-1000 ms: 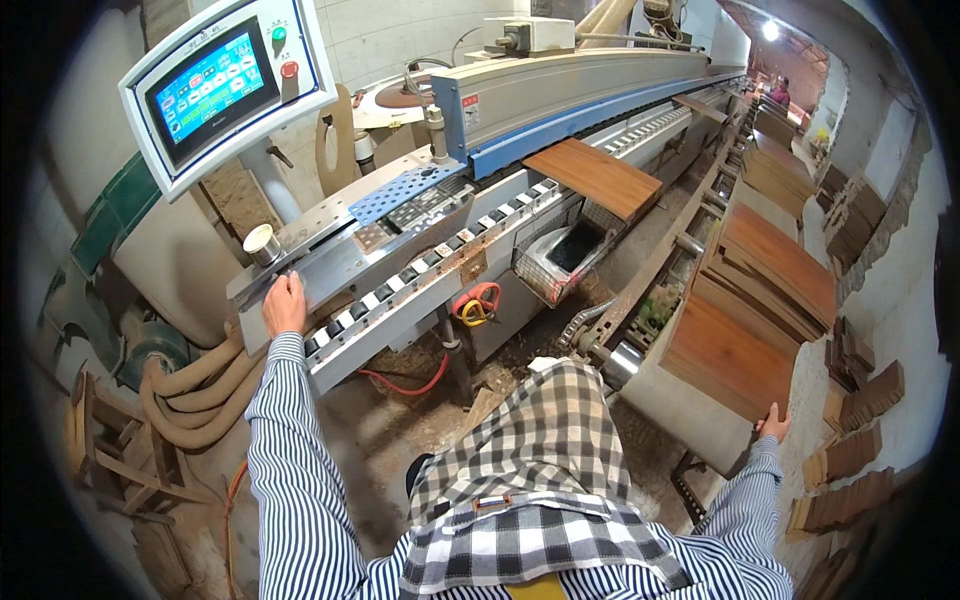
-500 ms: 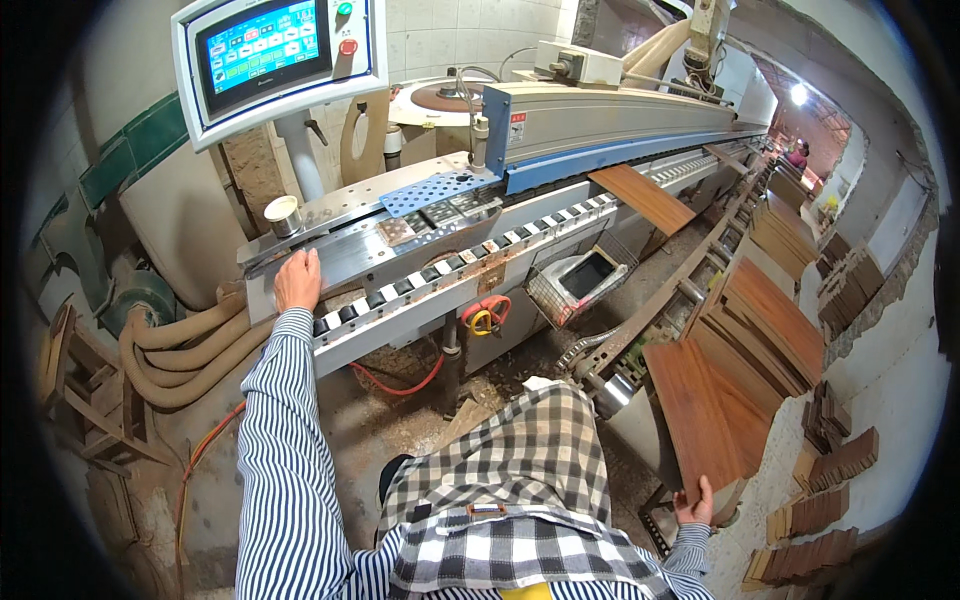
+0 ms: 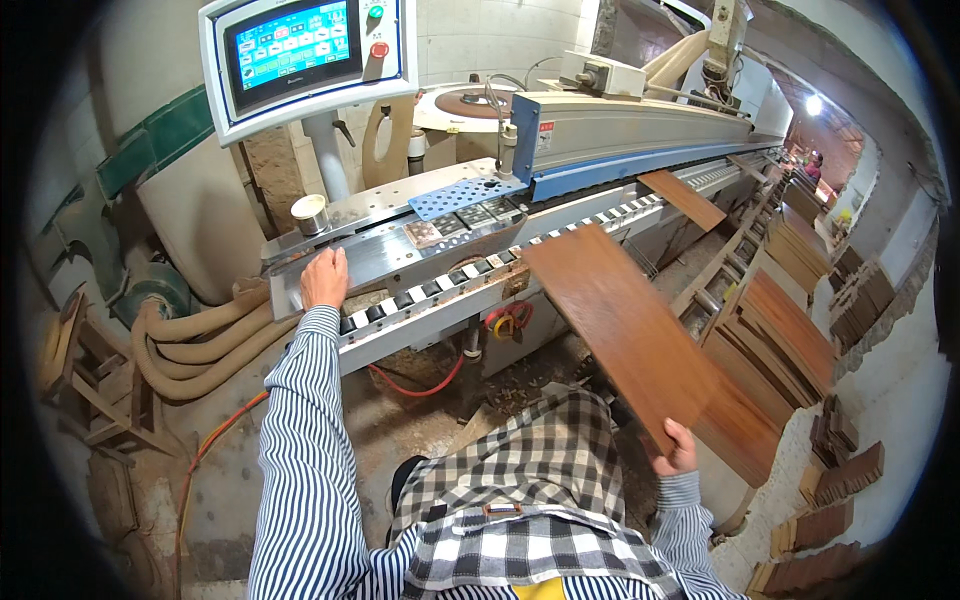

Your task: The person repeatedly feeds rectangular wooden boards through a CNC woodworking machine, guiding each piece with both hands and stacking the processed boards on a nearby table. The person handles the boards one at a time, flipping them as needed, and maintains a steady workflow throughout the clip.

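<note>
My right hand (image 3: pixel 676 450) grips the near end of a reddish-brown wooden board (image 3: pixel 610 325), with the thumb on top. The board slants up and left from that hand, and its far end is over the black-and-white roller track (image 3: pixel 430 288) of a long machine. My left hand (image 3: pixel 324 280) rests closed at the near left end of the machine's shiny metal bed (image 3: pixel 375 255). The fingers are curled, and anything under them is hidden. Beyond it stands an open round tin (image 3: pixel 310 214) with pale contents.
A lit control screen (image 3: pixel 292 55) with green and red buttons stands at upper left. Another board (image 3: pixel 683 198) lies across the track farther along. Stacked boards (image 3: pixel 790 325) line a roller conveyor on the right. Ribbed hoses (image 3: pixel 205 355) curve at lower left.
My right hand has lifted the board off the stack at right and swung it leftward, over to the track. My left hand stays on the metal bed. The view has shifted slightly.
</note>
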{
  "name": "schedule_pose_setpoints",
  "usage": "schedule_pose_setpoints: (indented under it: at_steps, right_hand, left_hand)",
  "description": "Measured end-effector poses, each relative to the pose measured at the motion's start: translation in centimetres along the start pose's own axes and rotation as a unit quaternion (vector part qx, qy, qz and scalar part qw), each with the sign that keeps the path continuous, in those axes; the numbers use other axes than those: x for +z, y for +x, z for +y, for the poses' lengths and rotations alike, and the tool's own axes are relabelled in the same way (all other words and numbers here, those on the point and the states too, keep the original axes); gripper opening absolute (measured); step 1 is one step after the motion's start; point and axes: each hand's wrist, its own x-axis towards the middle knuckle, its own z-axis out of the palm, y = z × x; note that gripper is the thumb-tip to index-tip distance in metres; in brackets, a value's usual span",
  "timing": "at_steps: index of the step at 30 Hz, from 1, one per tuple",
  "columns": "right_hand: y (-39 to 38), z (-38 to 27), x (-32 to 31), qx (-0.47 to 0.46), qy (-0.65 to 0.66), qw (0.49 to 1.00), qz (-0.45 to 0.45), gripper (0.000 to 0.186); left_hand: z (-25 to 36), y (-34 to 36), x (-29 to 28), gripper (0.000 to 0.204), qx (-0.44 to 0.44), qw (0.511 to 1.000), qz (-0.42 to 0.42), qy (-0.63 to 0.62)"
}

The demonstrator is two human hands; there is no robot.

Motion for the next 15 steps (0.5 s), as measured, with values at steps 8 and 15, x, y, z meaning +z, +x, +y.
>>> schedule_pose_setpoints:
  at_steps: [8, 15]
  right_hand:
    - [4.4, 7.5, 13.4, 0.134, 0.001, 0.980, -0.149, 0.045]
    - [5.1, 10.9, 20.1, 0.298, -0.094, 0.876, -0.369, 0.045]
  left_hand:
    - [0.3, -0.1, -0.2, 0.036, -0.013, 1.000, -0.003, -0.006]
    - [0.2, -0.2, -0.3, 0.036, -0.017, 1.000, 0.004, -0.012]
